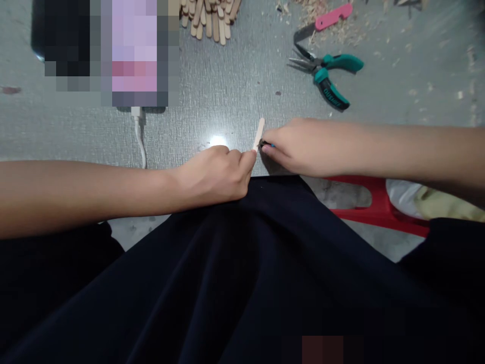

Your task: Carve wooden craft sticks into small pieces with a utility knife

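My left hand (227, 169) is closed at the table's front edge, its thumb and fingers pinching the lower end of a pale wooden craft stick (259, 132). The stick's rounded tip points up and slightly right. Just right of it, my right hand (286, 144) is closed around a small dark tool with a blue spot (265, 145). The tool's tip meets or nearly meets the stick's side. Most of this tool is hidden by my fingers, so its kind is unclear.
Teal-handled needle-nose pliers (322, 68) and a pink-handled folding knife (333, 16) lie at the upper right, near wood shavings (350, 33). Several craft sticks (210, 17) are piled at the back. A white cable (139, 136) runs from a blurred device (134, 45). A red stool (379, 215) stands below the edge.
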`<state>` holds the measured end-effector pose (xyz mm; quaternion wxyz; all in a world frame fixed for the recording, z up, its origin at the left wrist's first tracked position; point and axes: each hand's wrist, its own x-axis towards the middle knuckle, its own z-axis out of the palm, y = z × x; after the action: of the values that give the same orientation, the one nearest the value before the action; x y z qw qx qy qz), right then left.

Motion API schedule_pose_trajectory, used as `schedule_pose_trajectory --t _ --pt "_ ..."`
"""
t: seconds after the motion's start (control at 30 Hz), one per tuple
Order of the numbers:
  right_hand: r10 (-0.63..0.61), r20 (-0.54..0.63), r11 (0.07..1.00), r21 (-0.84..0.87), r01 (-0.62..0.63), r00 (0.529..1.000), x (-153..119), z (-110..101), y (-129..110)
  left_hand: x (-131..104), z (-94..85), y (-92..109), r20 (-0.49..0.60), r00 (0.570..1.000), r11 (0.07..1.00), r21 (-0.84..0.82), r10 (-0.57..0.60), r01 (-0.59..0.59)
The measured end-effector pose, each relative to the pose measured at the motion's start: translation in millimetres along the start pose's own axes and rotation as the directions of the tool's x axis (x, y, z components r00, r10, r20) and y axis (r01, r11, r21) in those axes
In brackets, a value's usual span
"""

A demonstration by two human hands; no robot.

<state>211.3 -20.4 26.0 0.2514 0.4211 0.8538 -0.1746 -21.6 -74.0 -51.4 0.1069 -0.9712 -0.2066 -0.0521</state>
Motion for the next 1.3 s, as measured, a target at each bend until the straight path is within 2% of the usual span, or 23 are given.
schedule_pose_trajectory --t 0.1,0.2,0.33,0.53,0.63,0.73,0.87,1.03,1.13,1.3 --pt "0.014 0.015 0.999 -0.029 -0.014 1.000 0.1 -5.5 -3.9 -0.4 1.4 0.1 0.005 1.000 0.997 -0.069 -0.022 0.022" --pt "-0.036 0.087 0.998 -0.049 0.041 0.996 2.3 -9.7 -2.8 0.5 0.8 -0.2 0.004 1.000 0.998 -0.063 -0.019 0.019" --pt "-0.068 0.059 0.997 0.033 0.066 0.996 3.7 -8.3 3.6 3.2 -5.6 -2.0 0.044 0.999 1.000 -0.017 0.016 -0.015" --pt "-0.028 0.070 0.999 -0.028 0.030 0.997 1.7 -8.3 -0.2 3.5 -8.7 -4.1 0.063 0.998 0.998 -0.061 0.020 -0.017" --pt "0.052 0.077 0.993 -0.105 -0.043 0.996 1.4 -11.3 -10.8 2.5 -6.9 -3.9 0.076 0.997 0.996 -0.089 0.005 0.002" --pt "0.124 0.135 0.976 -0.194 -0.096 0.983 2.4 -13.6 -23.4 2.0 -6.1 -4.8 0.080 0.997 0.993 -0.118 0.011 -0.002" --pt "0.112 0.174 0.954 -0.293 -0.057 0.978 4.9 -17.0 -36.6 1.1 -3.9 -5.8 0.060 0.998 0.989 -0.147 0.010 -0.002" --pt "0.169 0.243 0.941 -0.328 -0.082 0.955 7.0 -20.9 -41.6 1.3 0.6 -4.5 0.025 1.000 0.979 -0.205 0.002 0.003" --pt "0.174 0.240 0.947 -0.307 -0.095 0.955 8.4 -19.3 -40.1 3.4 -1.5 -3.3 0.040 0.999 0.983 -0.183 0.026 -0.018" --pt "0.111 0.247 0.957 -0.289 -0.036 0.963 8.8 -20.0 -37.3 6.3 -12.5 -9.9 0.100 0.995 0.983 -0.184 0.008 0.011"
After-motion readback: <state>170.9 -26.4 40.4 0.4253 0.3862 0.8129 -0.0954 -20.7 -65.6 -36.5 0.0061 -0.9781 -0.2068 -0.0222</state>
